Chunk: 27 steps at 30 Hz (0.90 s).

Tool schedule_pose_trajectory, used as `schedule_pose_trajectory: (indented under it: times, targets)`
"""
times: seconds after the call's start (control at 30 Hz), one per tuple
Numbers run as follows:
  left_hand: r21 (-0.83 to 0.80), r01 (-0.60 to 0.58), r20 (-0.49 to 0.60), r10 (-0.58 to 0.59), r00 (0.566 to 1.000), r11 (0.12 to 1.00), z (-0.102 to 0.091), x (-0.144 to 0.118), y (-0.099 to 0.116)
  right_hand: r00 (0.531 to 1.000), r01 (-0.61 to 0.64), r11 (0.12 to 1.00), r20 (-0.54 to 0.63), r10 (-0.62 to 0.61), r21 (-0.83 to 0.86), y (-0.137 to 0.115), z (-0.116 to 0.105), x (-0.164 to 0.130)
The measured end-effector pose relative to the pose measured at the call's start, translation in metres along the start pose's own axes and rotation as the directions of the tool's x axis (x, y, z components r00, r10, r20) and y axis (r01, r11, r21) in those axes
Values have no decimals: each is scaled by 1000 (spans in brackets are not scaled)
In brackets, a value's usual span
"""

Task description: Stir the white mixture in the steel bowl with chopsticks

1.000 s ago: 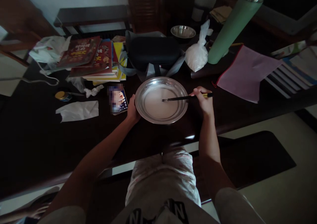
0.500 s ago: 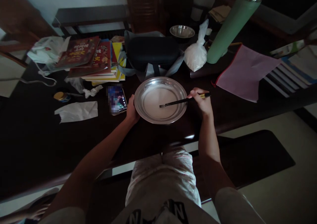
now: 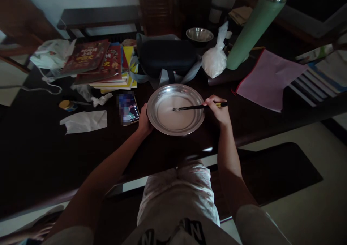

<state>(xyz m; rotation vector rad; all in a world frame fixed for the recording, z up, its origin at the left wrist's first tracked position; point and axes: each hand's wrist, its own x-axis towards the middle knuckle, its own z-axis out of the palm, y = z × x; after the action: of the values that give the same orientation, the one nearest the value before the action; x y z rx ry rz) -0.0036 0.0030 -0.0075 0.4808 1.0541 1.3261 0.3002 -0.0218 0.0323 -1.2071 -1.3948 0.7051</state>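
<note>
The pan [image 3: 175, 109] (white liquid inside) is gripped at its left rim by the left hand [image 3: 144, 121], while chopsticks [image 3: 193, 107], tips inside it, are pinched in the closed right hand [image 3: 219, 111].

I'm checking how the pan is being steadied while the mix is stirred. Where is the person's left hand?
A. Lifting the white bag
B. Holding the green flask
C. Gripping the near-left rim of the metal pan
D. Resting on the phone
C: the left hand clasps the rim of the metal pan on its near-left side, beside the phone, while the right hand holds the chopsticks in the white liquid.
</note>
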Motion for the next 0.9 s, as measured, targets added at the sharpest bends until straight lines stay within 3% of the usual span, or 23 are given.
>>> schedule_pose_trajectory:
  times: [0.1,0.3,0.47,0.67,0.8,0.9]
  targets:
    - [5,5,-2,-5,1000,1000,0,0,0,996,-22,1000,-82,23,21,1,-3,-1]
    - [-6,13,17,-12,1000,1000,0,0,1,999,9,1000,50,-10,20,1,0,-1]
    - [-12,25,10,-25,1000,1000,1,-2,1,994,-8,999,-106,12,31,1,-3,-1]
    - [4,13,13,-13,1000,1000,3,-3,3,999,4,1000,44,-5,14,0,-1,-1]
    - [20,5,9,-5,1000,1000,3,-2,2,997,-4,1000,-74,4,4,2,-3,0]
    - [18,0,4,0,1000,1000,2,-2,1,999,-15,1000,-47,16,24,3,-4,0]
